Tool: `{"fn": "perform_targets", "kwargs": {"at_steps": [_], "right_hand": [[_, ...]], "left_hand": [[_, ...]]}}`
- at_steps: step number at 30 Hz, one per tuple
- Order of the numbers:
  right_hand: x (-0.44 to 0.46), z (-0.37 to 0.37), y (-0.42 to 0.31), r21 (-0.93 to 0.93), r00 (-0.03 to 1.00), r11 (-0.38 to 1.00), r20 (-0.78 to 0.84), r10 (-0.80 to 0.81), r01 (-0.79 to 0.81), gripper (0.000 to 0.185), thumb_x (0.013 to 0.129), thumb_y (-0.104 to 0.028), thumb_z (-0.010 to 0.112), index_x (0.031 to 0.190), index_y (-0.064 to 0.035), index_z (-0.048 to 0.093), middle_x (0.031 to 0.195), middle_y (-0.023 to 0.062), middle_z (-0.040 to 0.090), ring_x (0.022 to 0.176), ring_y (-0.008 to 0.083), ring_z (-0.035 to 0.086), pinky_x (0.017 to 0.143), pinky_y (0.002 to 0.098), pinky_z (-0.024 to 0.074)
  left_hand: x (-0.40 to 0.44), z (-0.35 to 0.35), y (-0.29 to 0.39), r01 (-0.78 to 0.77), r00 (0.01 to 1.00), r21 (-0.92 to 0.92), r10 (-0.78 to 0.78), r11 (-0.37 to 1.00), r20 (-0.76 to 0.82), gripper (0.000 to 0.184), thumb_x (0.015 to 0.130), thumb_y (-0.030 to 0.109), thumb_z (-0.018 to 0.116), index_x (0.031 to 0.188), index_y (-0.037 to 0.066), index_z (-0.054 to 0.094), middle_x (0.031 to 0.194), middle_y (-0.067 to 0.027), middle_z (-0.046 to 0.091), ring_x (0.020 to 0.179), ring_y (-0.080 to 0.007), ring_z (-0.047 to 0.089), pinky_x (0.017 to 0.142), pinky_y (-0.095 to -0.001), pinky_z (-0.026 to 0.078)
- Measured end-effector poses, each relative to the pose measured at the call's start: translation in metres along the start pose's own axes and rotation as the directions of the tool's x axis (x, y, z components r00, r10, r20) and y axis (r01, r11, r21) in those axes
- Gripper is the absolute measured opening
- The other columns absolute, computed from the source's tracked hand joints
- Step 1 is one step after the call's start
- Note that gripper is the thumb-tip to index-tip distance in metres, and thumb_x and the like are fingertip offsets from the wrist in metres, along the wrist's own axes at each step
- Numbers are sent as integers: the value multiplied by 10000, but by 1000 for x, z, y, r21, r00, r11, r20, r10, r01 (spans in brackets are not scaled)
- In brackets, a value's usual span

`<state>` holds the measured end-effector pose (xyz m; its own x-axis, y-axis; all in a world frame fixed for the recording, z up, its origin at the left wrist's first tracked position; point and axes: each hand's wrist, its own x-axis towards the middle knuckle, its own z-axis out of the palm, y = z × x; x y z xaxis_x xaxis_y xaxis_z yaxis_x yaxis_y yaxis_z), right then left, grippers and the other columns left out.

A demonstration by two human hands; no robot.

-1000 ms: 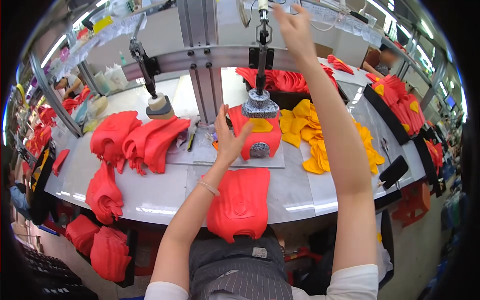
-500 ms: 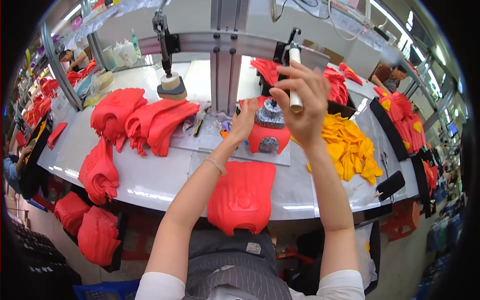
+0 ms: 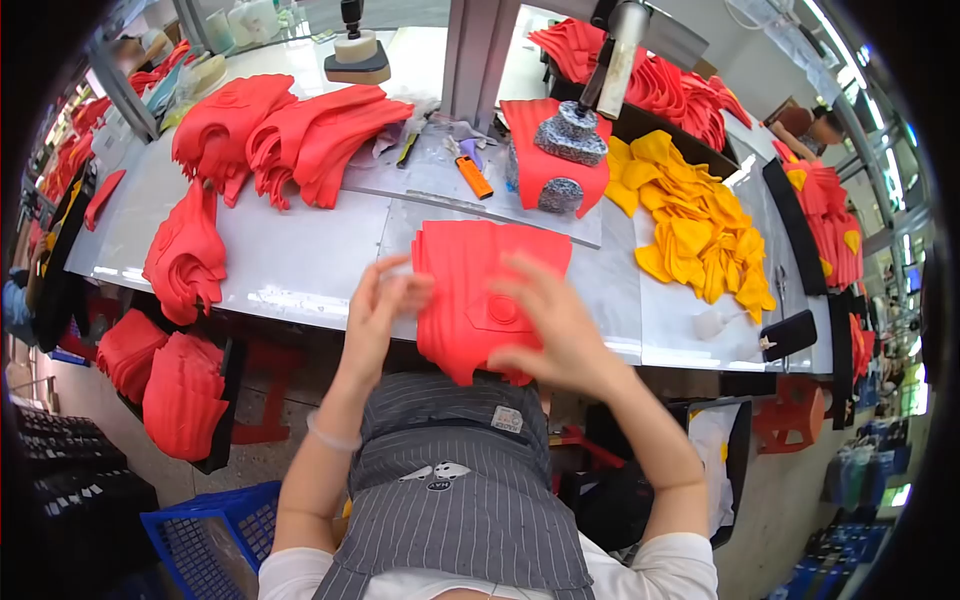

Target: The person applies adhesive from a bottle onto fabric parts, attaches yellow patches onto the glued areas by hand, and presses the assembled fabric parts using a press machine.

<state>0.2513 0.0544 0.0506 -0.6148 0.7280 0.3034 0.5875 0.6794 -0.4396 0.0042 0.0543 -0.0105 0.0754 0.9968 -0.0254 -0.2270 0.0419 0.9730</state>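
Observation:
A stack of red shaped pieces lies at the table's front edge, right before my body. At its left side is my left hand, fingers apart and a little blurred. Over the right part of the stack hovers my right hand, fingers spread, with nothing seen in it. Whether either hand touches the stack is unclear. Beyond them, a speckled pad on a lever clamp with a pale handle rests on another red piece over a speckled form.
Yellow pieces are heaped at the right, near a black phone-like object. More red stacks lie at the left. An orange tool lies behind the front stack. A second clamp pad hangs at the back. Two people work in the background.
Both hands have come back from the clamp and its handle to the front red stack. The handle came down between the earlier frames. The view has tilted downward.

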Motion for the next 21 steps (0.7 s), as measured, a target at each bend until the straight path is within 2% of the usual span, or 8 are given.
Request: {"fn": "perform_targets", "kwargs": {"at_steps": [1, 3, 9, 12, 15, 17, 18, 21], "right_hand": [[-10, 11, -4, -37, 994, 999, 109, -5, 9, 684, 735, -349, 762, 1297, -68, 493, 1388, 200, 427, 1304, 362, 401, 1043, 438, 363], [-17, 23, -5, -147, 996, 989, 94, -13, 26, 648, 780, -345, 719, 1320, -75, 488, 1388, 204, 442, 1317, 345, 402, 1032, 424, 384], [-13, 7, 2, 92, 994, 993, 88, 63, -71, 504, 894, -335, 603, 1314, -72, 507, 1307, 202, 534, 1218, 336, 513, 961, 412, 446], [0, -15, -4, 348, 875, 803, 208, 438, -485, 453, 920, -333, 569, 1284, -66, 529, 1279, 200, 555, 1169, 340, 546, 937, 401, 456], [-12, 1, 3, 417, 931, 850, -28, 364, -321, 451, 871, -289, 642, 1273, -109, 545, 1239, 140, 582, 1123, 297, 571, 927, 387, 460], [-18, 2, -5, 122, 980, 990, -175, 91, -70, 447, 850, -297, 672, 1240, -107, 563, 1242, 129, 580, 1150, 296, 554, 945, 390, 444], [-24, 3, -9, -40, 978, 998, -200, -59, 52, 445, 840, -301, 686, 1223, -106, 572, 1244, 123, 579, 1163, 295, 546, 955, 392, 436], [-46, -4, -13, 51, 970, 996, -237, -55, 69, 459, 786, -282, 735, 1180, -95, 593, 1266, 130, 559, 1148, 301, 542, 990, 435, 400]], "left_hand": [[-14, -1, -5, 38, 999, -41, -37, 998, 11, 351, 1003, 213, 449, 1280, -2, 455, 1118, -159, 624, 1037, -202, 606, 895, -334, 481], [-36, 1, -12, 119, 992, -116, -113, 986, 53, 314, 996, 168, 462, 1250, -17, 467, 1111, -161, 620, 1024, -203, 610, 892, -334, 492], [-55, 8, -10, 59, 998, -163, -57, 985, 17, 278, 966, 94, 510, 1206, -45, 492, 1139, -172, 598, 1025, -209, 610, 901, -328, 503], [-60, 9, -10, 69, 986, -252, -26, 965, 167, 445, 1005, 292, 430, 1275, -61, 441, 1210, -207, 568, 1072, -256, 600, 947, -366, 484], [-46, 30, 6, 327, 916, -492, -144, 807, 373, 684, 994, 503, 338, 1363, -73, 359, 1302, -248, 507, 1168, -319, 552, 997, -422, 452], [-36, 43, 16, 500, 846, -623, -187, 601, 499, 716, 990, 528, 322, 1380, -72, 341, 1316, -251, 495, 1199, -333, 531, 1013, -436, 439], [-31, 50, 17, 513, 830, -625, -153, 589, 537, 589, 1000, 405, 410, 1357, -62, 372, 1305, -227, 511, 1176, -314, 551, 980, -422, 472], [-21, 52, 7, 378, 846, -200, -250, 904, 470, 462, 970, 215, 519, 1329, -48, 394, 1292, -195, 526, 1153, -285, 570, 939, -408, 510]]}}
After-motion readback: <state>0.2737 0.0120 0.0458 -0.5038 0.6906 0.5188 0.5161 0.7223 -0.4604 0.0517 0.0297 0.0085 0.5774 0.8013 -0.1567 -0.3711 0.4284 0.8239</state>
